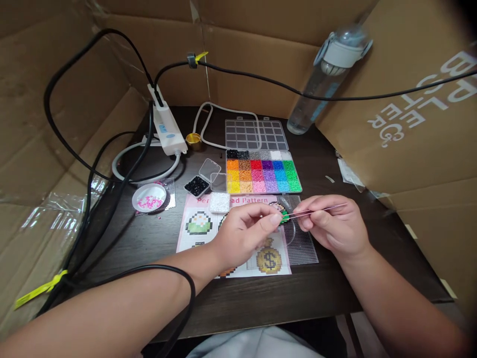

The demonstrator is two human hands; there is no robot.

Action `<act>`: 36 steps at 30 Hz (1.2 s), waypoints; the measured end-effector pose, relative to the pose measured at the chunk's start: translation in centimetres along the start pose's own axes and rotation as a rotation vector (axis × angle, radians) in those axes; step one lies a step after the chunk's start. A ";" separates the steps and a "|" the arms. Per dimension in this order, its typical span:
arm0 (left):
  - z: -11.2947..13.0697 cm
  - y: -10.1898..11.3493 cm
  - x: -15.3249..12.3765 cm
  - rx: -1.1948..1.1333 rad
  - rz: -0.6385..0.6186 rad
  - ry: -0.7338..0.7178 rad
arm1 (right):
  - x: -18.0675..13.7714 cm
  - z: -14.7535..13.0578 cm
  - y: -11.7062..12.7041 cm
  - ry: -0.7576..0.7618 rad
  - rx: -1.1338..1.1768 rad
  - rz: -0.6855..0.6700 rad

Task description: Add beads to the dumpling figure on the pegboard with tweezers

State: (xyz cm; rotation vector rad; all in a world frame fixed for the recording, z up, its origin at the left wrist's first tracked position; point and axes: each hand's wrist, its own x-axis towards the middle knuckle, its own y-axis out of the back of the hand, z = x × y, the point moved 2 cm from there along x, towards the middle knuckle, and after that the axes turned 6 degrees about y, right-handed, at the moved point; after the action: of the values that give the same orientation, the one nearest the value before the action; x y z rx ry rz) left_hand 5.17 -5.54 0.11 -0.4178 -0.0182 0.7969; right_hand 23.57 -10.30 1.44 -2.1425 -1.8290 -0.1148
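Observation:
My left hand [248, 231] is closed in a pinch at the edge of a small fused-looking bead piece [284, 218], green and pink with a dark rim, partly hidden behind the fingers. My right hand [335, 223] grips a pair of slim, shiny tweezers [315, 211]; their tips point left and meet the bead piece by my left thumb. Below both hands lie the printed bead pattern sheet [234, 266] and a clear pegboard [303, 248]. A thin clear curved edge shows between the hands.
Behind the hands are a compartment box of coloured beads [298, 174], a small box of black beads [197, 186] and one of white beads [219, 203]. A white dish [138, 205] holds pink beads. A power strip [167, 130], black cable [179, 268] and bottle [316, 94] stand around.

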 end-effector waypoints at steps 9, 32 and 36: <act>0.0 -0.3 0.3 -0.321 -0.120 0.181 | 0.0 -0.2 0.0 -0.007 0.004 0.006; 0.1 -0.2 0.4 -0.353 -0.196 0.245 | 0.5 -0.1 -0.4 -0.048 0.215 0.015; 0.1 -0.2 0.4 -0.330 -0.198 0.249 | 0.5 -0.1 -0.4 -0.047 0.222 0.015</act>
State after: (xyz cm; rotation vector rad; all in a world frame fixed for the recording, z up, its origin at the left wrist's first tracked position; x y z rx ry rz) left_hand 5.55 -5.37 0.23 -0.8131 0.0414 0.5420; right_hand 23.30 -9.79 1.76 -2.0201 -1.7595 0.1372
